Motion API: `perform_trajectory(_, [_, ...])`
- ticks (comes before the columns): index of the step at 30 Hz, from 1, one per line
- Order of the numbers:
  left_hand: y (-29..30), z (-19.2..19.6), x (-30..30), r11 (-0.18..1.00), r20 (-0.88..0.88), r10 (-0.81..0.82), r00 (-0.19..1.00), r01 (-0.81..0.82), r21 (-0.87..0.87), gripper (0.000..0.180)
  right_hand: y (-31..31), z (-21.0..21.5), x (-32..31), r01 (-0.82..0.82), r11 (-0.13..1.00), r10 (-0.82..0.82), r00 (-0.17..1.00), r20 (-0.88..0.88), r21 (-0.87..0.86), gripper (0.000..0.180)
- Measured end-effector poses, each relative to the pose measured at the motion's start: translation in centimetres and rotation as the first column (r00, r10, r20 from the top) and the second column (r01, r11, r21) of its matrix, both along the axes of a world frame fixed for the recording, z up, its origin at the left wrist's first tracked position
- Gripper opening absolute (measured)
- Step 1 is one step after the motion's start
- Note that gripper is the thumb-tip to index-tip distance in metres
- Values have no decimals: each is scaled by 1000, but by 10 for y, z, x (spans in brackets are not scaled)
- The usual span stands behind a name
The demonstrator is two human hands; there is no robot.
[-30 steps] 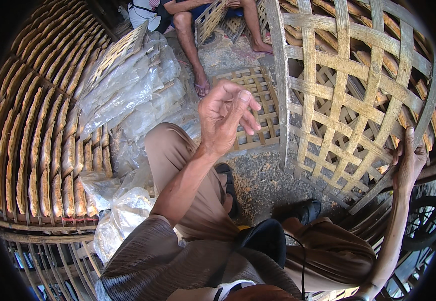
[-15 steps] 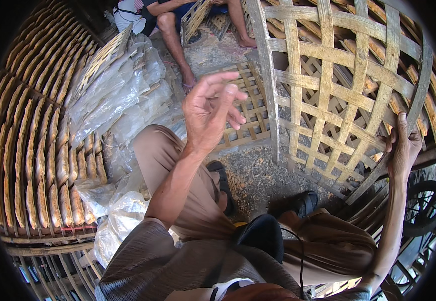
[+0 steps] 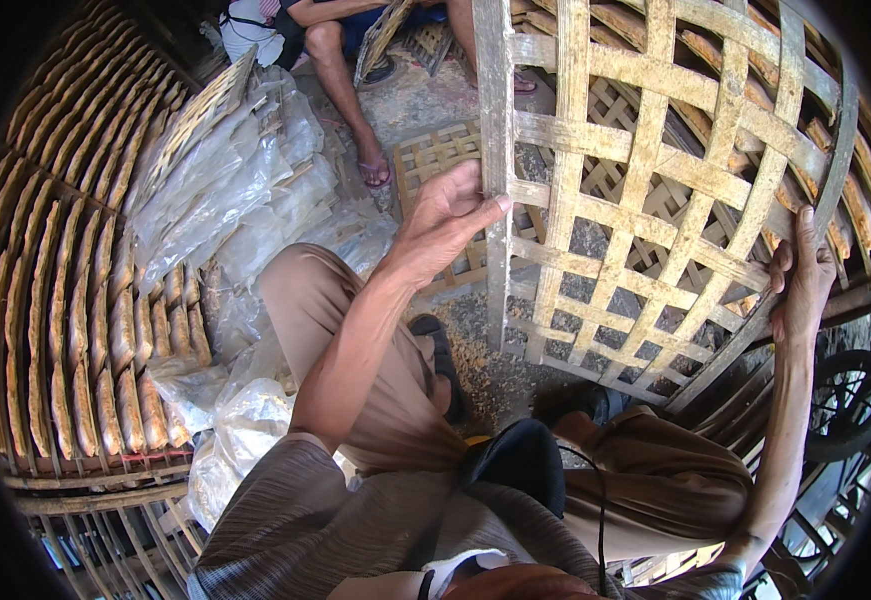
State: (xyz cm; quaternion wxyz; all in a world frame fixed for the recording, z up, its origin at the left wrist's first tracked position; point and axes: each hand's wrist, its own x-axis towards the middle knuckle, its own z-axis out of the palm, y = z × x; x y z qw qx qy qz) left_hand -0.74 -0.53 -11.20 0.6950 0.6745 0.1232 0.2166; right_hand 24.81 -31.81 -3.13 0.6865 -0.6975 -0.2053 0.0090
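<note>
A large woven bamboo rack [image 3: 655, 150], an open lattice with flat wooden edge strips, is held up tilted between my two hands. My left hand [image 3: 445, 225] is closed on its left edge strip, thumb in front and fingers behind. My right hand [image 3: 803, 275] grips the right edge strip, thumb along the outside. Below and behind it, a second woven rack [image 3: 440, 150] lies on the floor, partly covered by my left hand and the held rack.
Rows of thin brown-edged slabs [image 3: 75, 320] stand on a rack at left. Beside them lie crumpled clear plastic sheets [image 3: 235, 180] with a small woven panel [image 3: 200, 110] on top. A seated person [image 3: 340, 90] holds a panel at the far side. A black wheel [image 3: 847, 405] stands at lower right.
My left hand, open in the air before, has moved right and taken hold of the rack's left edge. The rack has shifted a little left and toward me.
</note>
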Motion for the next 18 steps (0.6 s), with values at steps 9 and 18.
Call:
perform_trajectory(9, [-5, 0, -1, 982, 188, 10, 982, 25, -185, 30, 1, 1, -2, -25, 999, 26, 999, -20, 43, 32])
perform_trajectory(18, [0, -14, 0, 982, 183, 142, 973, -116, -147, 27, 12, 2, -14, -96, 993, 96, 995, -3, 73, 32])
